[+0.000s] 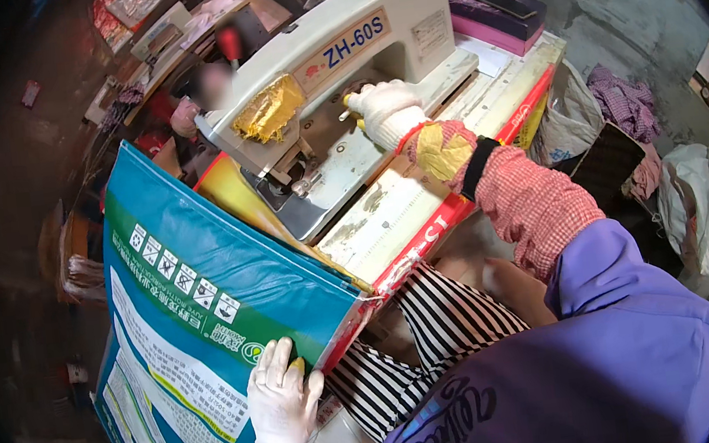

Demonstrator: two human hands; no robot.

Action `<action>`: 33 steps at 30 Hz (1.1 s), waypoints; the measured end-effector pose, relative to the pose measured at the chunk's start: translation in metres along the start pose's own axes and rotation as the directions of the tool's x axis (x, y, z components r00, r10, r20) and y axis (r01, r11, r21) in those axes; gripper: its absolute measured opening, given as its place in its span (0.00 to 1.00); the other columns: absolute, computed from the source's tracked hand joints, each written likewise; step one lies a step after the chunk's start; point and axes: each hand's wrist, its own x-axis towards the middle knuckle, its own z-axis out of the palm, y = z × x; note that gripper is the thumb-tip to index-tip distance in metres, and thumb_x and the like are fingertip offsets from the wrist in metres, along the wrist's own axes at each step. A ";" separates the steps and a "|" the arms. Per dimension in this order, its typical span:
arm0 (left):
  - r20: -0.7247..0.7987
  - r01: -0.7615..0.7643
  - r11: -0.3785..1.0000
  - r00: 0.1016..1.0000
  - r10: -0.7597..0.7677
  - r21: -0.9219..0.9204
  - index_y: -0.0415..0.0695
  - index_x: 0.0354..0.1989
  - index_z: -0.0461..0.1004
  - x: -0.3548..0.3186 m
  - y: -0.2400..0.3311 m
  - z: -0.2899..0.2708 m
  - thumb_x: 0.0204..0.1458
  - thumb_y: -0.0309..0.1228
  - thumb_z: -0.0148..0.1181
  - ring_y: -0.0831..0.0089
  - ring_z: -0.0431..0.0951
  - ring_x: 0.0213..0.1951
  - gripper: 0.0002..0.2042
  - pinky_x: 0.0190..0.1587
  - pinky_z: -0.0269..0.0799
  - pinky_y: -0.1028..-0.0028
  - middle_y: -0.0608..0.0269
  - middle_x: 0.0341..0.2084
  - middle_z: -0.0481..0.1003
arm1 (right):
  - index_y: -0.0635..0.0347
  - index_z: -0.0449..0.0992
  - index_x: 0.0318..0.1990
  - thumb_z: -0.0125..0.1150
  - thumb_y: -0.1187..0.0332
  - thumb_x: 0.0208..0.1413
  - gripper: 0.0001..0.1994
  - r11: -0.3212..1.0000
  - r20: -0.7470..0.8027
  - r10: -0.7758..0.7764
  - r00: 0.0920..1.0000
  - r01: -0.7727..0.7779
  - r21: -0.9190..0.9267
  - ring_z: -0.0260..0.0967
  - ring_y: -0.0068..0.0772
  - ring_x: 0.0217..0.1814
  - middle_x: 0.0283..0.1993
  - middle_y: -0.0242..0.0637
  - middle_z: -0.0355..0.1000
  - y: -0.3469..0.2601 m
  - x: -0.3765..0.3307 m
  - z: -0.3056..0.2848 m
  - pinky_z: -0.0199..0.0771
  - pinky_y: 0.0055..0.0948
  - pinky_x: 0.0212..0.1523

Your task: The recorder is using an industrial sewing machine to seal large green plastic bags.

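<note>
We see the left hand (281,405), in a white glove, with its fingers (273,362) spread flat and released on the lower edge of a large blue and green printed woven sack (206,300), pressing rather than gripping it. The sack slopes up and away from those fingers toward the cream-coloured sewing machine (353,55). The right hand (390,108), also gloved white, rests loosely curled on the machine's bed, just under its arm. Beneath lies the worn white table (421,188) with a red edge.

Blue-green printed sack (206,300) at left; orange label (343,48) on machine arm.
</note>
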 end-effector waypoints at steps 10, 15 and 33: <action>-0.228 0.183 0.908 0.932 -0.282 -0.376 0.32 0.39 0.74 0.030 0.023 -0.001 0.47 0.28 0.60 0.49 0.74 0.49 0.13 0.53 0.68 0.62 0.44 0.50 0.72 | 0.59 0.74 0.38 0.62 0.72 0.53 0.06 0.460 -0.305 0.247 0.920 0.166 0.872 0.70 0.24 0.32 0.28 0.32 0.70 -0.014 -0.068 -0.029 0.70 0.24 0.33; -0.230 0.163 0.610 0.827 -0.513 -0.776 0.34 0.53 0.68 0.063 0.055 0.024 0.48 0.25 0.61 0.63 0.76 0.43 0.22 0.46 0.71 0.70 0.51 0.42 0.75 | 0.61 0.70 0.42 0.66 0.59 0.53 0.17 -0.118 -0.025 0.226 0.974 0.053 0.992 0.68 0.21 0.33 0.31 0.30 0.71 -0.060 -0.157 -0.064 0.70 0.22 0.35; -0.195 0.137 0.852 0.944 -0.267 -0.506 0.39 0.35 0.76 0.041 0.082 0.026 0.42 0.30 0.65 0.56 0.77 0.37 0.12 0.38 0.72 0.64 0.55 0.36 0.76 | 0.65 0.74 0.28 0.71 0.66 0.46 0.12 0.015 0.340 -0.433 0.835 -0.370 0.929 0.73 0.29 0.35 0.34 0.39 0.75 -0.088 -0.200 -0.075 0.72 0.26 0.36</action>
